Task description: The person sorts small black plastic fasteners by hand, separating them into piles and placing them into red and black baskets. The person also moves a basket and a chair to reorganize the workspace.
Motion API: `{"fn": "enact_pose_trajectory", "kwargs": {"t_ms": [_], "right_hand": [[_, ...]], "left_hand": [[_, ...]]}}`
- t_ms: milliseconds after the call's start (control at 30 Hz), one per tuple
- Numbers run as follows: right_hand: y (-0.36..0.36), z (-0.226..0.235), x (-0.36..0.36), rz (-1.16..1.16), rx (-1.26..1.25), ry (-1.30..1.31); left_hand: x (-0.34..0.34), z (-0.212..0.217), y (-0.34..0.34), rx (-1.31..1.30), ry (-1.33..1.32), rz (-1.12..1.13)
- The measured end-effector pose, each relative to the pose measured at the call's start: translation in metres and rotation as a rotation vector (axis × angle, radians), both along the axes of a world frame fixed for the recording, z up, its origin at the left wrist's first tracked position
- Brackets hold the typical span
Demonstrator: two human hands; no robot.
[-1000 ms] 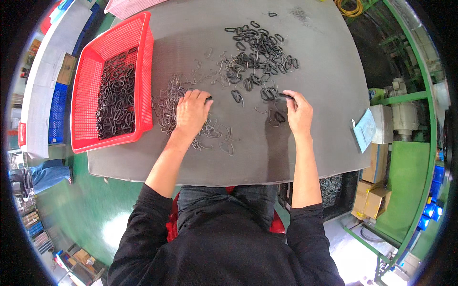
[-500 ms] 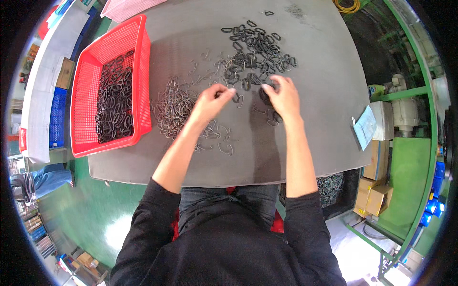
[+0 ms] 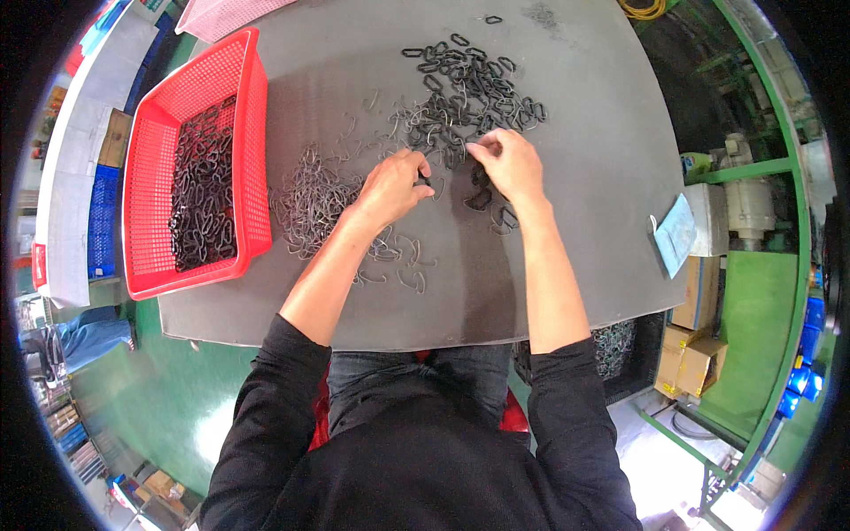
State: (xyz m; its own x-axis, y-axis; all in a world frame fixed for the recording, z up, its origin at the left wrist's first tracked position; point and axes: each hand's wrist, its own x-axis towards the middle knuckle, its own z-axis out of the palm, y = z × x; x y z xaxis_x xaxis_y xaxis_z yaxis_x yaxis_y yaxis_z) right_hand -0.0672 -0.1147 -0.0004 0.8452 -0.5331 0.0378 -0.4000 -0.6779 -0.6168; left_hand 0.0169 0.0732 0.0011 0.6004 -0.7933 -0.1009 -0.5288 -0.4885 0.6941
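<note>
My left hand [image 3: 390,188] is closed, with a dark oval link [image 3: 426,182] partly showing between thumb and fingertips. My right hand [image 3: 513,168] is curled in a pinch at the near edge of a pile of black oval links [image 3: 478,88]; what its fingertips hold, if anything, is too small to make out. Thin wire hooks lie mixed in with that pile. Left of my left hand spreads a heap of bent wire hooks [image 3: 310,208]. A few dark links [image 3: 479,196] and a hook lie below my right hand.
A red plastic basket [image 3: 255,133] with many black links inside stands at the table's left. Behind it is a pink basket [image 3: 221,18]. A blue face mask [image 3: 675,234] hangs over the right table edge. Cardboard boxes [image 3: 699,363] and a green metal frame [image 3: 761,173] stand beyond.
My right hand has moved slightly left and up, toward the pile of links. My left hand has turned a little, its fingers more curled. The view has shifted slightly.
</note>
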Motion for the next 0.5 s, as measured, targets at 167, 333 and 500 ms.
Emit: {"fn": "enact_pose_trajectory", "kwargs": {"t_ms": [167,333,500], "right_hand": [[0.016,0.001,0.017,0.043,-0.135,0.097],[-0.014,-0.003,0.004,-0.019,0.114,-0.06],[-0.005,0.01,-0.006,0.23,-0.022,0.22]], "left_hand": [[-0.001,0.005,0.002,0.105,-0.021,0.024],[-0.011,0.019,0.018,0.064,0.021,0.158],[-0.021,0.021,0.02,0.144,0.06,0.177]]}}
